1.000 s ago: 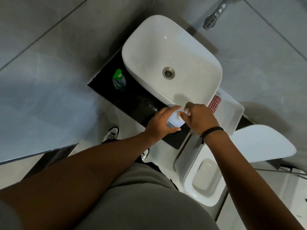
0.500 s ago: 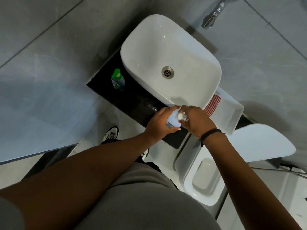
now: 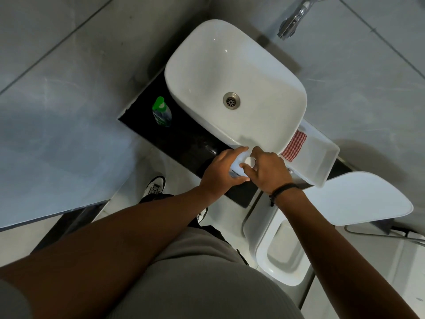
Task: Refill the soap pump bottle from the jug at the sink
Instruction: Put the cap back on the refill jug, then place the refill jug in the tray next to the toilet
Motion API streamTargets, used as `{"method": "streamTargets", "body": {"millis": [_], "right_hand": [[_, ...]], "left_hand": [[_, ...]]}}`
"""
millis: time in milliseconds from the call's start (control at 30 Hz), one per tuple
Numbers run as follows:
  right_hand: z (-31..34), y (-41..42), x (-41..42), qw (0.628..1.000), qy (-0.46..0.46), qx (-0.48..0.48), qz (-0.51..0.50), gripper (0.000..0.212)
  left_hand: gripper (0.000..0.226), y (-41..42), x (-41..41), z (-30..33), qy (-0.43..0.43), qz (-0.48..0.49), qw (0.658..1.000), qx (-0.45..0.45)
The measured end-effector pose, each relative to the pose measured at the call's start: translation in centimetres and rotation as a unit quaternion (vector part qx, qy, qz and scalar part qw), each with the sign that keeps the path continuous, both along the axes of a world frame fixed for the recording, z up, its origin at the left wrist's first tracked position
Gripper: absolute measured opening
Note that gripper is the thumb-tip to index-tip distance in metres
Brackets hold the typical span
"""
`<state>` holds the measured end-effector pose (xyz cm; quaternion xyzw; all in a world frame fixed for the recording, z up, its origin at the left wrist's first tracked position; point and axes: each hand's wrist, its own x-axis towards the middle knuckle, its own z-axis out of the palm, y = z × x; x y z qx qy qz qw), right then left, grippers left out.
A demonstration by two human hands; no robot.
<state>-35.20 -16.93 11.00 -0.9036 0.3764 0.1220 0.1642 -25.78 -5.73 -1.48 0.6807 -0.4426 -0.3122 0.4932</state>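
- both hands are on a white plastic jug (image 3: 238, 162) at the front edge of the glossy black counter (image 3: 184, 139), pressed right up to the sink's near rim
- left hand (image 3: 220, 173) is wrapped round the jug's side, fingers curled shut on it
- right hand (image 3: 268, 172) has its fingertips pinched around the small round white cap (image 3: 249, 161) on top
- rounded white ceramic sink (image 3: 207, 65), smooth and shiny, metal drain (image 3: 231, 100) in the middle
- clear soap pump bottle (image 3: 161, 113) with a green top stands at the counter's left end, well apart from the jug
- red checked cloth (image 3: 294, 146) lies in a white rectangular tray (image 3: 326, 162) at the right end
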Motion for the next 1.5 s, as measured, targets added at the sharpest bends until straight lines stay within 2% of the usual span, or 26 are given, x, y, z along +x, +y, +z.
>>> {"method": "streamTargets", "body": {"millis": [133, 233, 300, 367, 467, 533, 600, 767, 933, 1000, 1133, 1300, 1400, 1500], "right_hand": [[-1.0, 1.3, -0.4, 0.996, -0.051, -0.005, -0.068, 0.035], [-2.5, 2.9, -1.2, 0.976, -0.121, 0.014, -0.181, 0.043], [-4.0, 5.0, -1.6, 0.929, -0.214, 0.013, -0.301, 0.058], [-5.3, 7.6, -1.2, 0.865, -0.27, 0.024, -0.422, 0.077], [-7.2, 9.8, 1.5, 0.788, -0.273, 0.078, -0.547, 0.113], [-8.5, 10.2, 3.6, 0.751, -0.296, 0.078, -0.584, 0.124], [-9.9, 9.9, 5.2, 0.719, -0.335, 0.037, -0.608, 0.118], [-11.7, 8.7, 4.7, 0.633, -0.397, -0.014, -0.665, 0.063], [-12.1, 9.0, -0.9, 0.619, -0.4, -0.067, -0.672, 0.061], [-12.0, 8.9, -3.5, 0.616, -0.384, -0.091, -0.682, 0.062], [-12.0, 7.4, -8.1, 0.602, -0.361, -0.133, -0.7, 0.063], [-13.8, 1.7, -13.4, 0.591, -0.376, -0.14, -0.7, 0.066], [-15.1, -3.8, -16.7, 0.597, -0.386, -0.138, -0.689, 0.065], [-16.6, -10.0, -19.6, 0.619, -0.385, -0.145, -0.669, 0.065]], "left_hand": [[0.082, 0.1, 0.1, 0.6, 0.0, -0.005, 1.0, 0.028], [0.081, 0.3, 0.4, 1.0, -0.043, -0.013, 0.998, 0.053], [0.08, 0.7, 1.1, 1.4, -0.08, -0.03, 0.993, 0.084], [0.077, 1.3, 2.2, 1.0, -0.116, -0.063, 0.985, 0.11], [0.08, 2.3, 4.6, -1.7, -0.224, -0.126, 0.956, 0.139], [0.09, 2.9, 6.0, -3.7, -0.296, -0.175, 0.925, 0.163], [0.098, 3.0, 7.0, -5.0, -0.349, -0.219, 0.893, 0.181], [0.095, 1.6, 7.1, -6.4, -0.412, -0.303, 0.843, 0.168], [0.094, -0.7, 3.4, -7.4, -0.471, -0.387, 0.785, 0.112], [0.095, -2.0, 1.2, -8.1, -0.472, -0.409, 0.774, 0.107], [0.104, -5.9, -3.1, -8.9, -0.477, -0.402, 0.775, 0.1], [0.114, -12.0, -6.5, -9.0, -0.485, -0.355, 0.79, 0.12], [0.118, -15.5, -8.1, -9.0, -0.506, -0.331, 0.787, 0.122], [0.122, -18.4, -9.5, -9.2, -0.495, -0.296, 0.806, 0.134]]}}
